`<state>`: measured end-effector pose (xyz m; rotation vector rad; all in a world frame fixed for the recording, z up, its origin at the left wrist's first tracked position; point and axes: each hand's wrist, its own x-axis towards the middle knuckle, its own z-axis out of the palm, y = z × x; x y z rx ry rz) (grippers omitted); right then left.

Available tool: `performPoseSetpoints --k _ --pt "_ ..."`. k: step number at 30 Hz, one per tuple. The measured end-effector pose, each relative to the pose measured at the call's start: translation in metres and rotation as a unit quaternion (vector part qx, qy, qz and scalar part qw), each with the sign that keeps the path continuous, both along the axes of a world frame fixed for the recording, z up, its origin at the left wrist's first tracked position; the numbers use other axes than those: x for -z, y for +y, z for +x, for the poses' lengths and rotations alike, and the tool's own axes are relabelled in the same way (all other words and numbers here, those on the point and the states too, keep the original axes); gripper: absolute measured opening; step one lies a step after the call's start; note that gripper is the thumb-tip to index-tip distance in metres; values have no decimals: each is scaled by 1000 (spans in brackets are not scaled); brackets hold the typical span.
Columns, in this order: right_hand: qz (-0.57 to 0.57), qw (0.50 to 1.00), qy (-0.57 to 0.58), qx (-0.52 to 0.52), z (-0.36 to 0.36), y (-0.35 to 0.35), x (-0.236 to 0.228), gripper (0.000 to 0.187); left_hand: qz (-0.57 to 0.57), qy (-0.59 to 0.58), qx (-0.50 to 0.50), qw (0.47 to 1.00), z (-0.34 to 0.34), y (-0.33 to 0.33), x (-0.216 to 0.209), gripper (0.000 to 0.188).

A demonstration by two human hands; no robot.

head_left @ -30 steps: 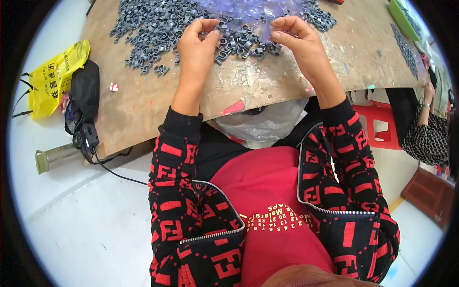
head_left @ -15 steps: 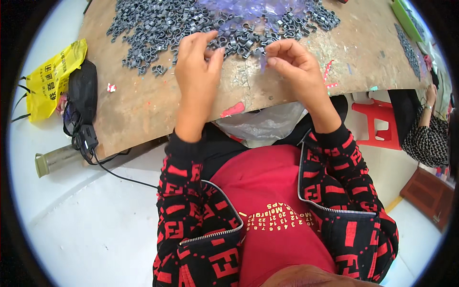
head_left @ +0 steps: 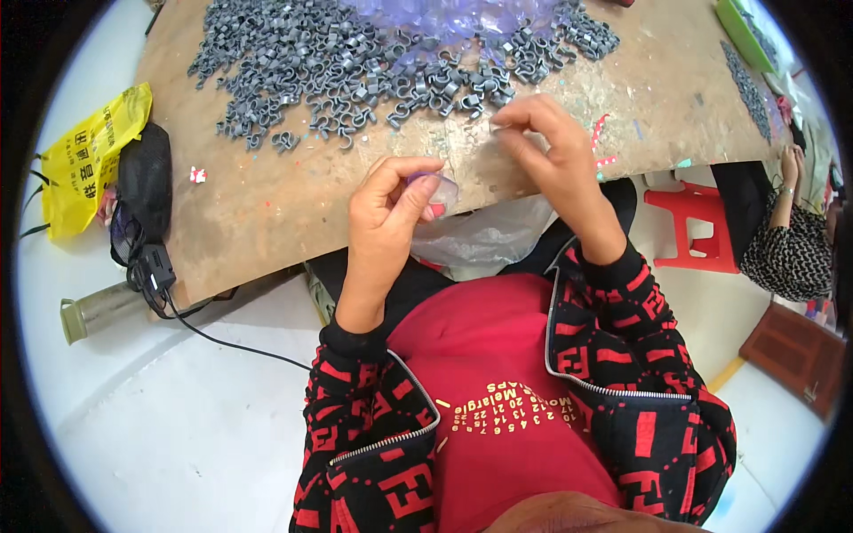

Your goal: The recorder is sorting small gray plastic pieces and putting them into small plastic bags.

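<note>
My left hand (head_left: 388,202) is just over the table's near edge, its thumb and forefinger closed on a small clear purple plastic piece (head_left: 442,194). To the right, my right hand (head_left: 558,147) hovers low above the table with thumb and forefinger curled together. Whatever sits at those fingertips is too small to make out. Just beyond both hands spreads a wide heap of grey plastic clips (head_left: 329,67). On its far side lies a pile of see-through purple plastic pieces (head_left: 453,18).
The worn wooden table (head_left: 240,213) ends close to my body. A clear plastic bag (head_left: 489,235) hangs below its edge. At left are a yellow bag (head_left: 93,164), a black pouch (head_left: 145,182) and a bottle (head_left: 102,309). A red stool (head_left: 693,226) and another person's arm (head_left: 784,191) are at right.
My left hand has come back from the heap toward the table edge and now holds the purple piece. The piece with a clip at my right fingertips no longer shows there; that hand has lowered slightly.
</note>
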<state>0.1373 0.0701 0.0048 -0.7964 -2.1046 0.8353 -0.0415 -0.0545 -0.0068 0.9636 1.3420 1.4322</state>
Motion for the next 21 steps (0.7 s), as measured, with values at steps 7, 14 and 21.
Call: performPoseSetpoints --k 7,14,21 --pt "82 992 -81 44 -6 36 28 21 8 -82 -10 997 10 -9 -7 20" --pt "90 991 -44 85 -28 39 15 25 0 -80 -36 996 5 -12 -13 19" --pt "195 979 -39 -38 -38 34 29 24 14 -154 -44 987 -3 -4 -3 15"
